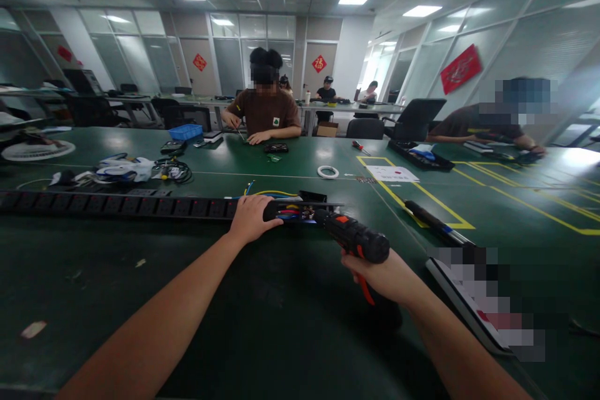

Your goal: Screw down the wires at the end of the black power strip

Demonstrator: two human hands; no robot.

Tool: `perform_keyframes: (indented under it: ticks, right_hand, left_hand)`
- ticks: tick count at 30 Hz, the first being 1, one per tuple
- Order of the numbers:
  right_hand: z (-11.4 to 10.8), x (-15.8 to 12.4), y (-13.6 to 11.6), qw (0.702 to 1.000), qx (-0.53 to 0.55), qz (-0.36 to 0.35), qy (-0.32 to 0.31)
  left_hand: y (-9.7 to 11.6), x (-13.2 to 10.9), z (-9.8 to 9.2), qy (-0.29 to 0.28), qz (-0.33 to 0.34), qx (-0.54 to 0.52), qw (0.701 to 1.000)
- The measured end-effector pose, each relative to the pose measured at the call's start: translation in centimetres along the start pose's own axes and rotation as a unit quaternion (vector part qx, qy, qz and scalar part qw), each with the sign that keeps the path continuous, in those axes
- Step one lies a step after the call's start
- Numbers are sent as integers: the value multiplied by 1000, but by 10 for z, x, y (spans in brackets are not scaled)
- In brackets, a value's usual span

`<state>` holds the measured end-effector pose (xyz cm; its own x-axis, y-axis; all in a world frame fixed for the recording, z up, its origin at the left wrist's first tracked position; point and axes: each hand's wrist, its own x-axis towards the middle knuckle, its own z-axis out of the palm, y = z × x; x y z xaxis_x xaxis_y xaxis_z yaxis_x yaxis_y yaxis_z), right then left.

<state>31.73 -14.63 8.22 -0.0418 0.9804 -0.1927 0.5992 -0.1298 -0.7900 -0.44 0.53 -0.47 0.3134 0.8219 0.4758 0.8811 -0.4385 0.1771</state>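
Observation:
A long black power strip (159, 206) lies across the green table, with a row of sockets facing me. My left hand (253, 220) is closed over the strip near its right end. Right of that hand the strip's end is uncovered, and coloured wires (291, 209) show inside. In my right hand (375, 272) is a black and orange cordless drill (354, 237), gripped by its handle. Its front end points left at the uncovered end of the strip. Whether its bit touches anything there I cannot tell.
Behind the strip lie a white tape roll (327, 172), tangled cables (173, 170) and a blue basket (185, 132). A black-handled tool (434, 222) and a book-like item (464, 300) lie to the right. A co-worker (265, 106) sits opposite; another person (482, 119) leans in at right.

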Motion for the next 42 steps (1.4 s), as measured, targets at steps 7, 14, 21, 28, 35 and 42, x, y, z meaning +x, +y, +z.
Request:
perform_keyframes:
  ticks: [7,14,21,28,35,42]
  right_hand:
    - [-1,-1,-2,1000,22,2,-9]
    - [-1,-2,-2,999,32,2,-7]
    - [0,-1,-1,1000,21,-2,-6]
    - [-2,-2,-2,1000,13,-6,-6]
    - [-1,-2,0,1000,4,-11,-4]
    - [-1,-2,0,1000,4,-16,1]
  left_hand:
    - [1,0,-2,3,2,-1,1000]
    - [1,0,-3,-4,-1,-12,1000]
    - [1,0,-3,-5,-1,-8,1000]
    - [2,0,-3,-6,-4,-10,1000]
    - [1,0,-2,-2,2,-5,1000]
    - [1,0,-2,-3,-1,-15,1000]
